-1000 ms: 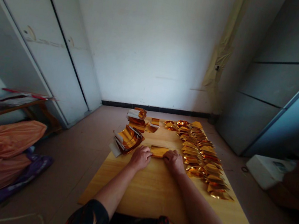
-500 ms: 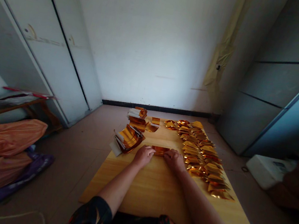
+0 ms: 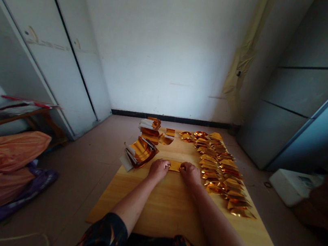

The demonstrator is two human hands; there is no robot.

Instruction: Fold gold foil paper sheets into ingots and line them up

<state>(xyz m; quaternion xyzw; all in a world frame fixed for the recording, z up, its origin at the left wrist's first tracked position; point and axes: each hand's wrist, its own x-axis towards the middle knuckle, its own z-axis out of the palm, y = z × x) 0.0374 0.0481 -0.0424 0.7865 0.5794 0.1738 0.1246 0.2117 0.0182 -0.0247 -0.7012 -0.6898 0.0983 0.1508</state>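
Note:
A small strip of gold foil paper (image 3: 175, 166) stretches between my two hands over the middle of the wooden board (image 3: 175, 215). Its left end is pinched by my left hand (image 3: 159, 169), and my right hand (image 3: 190, 174) grips its right end. Left of my hands lies a curved stack of gold sheets (image 3: 141, 150), with a smaller stack (image 3: 150, 131) behind it. Two loose gold pieces (image 3: 166, 140) rest beside that one. Rows of folded gold foil pieces (image 3: 210, 163) run down the board's right side.
White cabinets (image 3: 69, 55) stand at the left, with orange bags (image 3: 1, 156) on the floor below. A grey refrigerator (image 3: 304, 90) and a white box (image 3: 288, 185) are at the right. Behind the board is a wall (image 3: 168, 49).
The foil between my hands now looks lighter and flatter. My fingers have shifted slightly to its two ends, and more of its middle shows.

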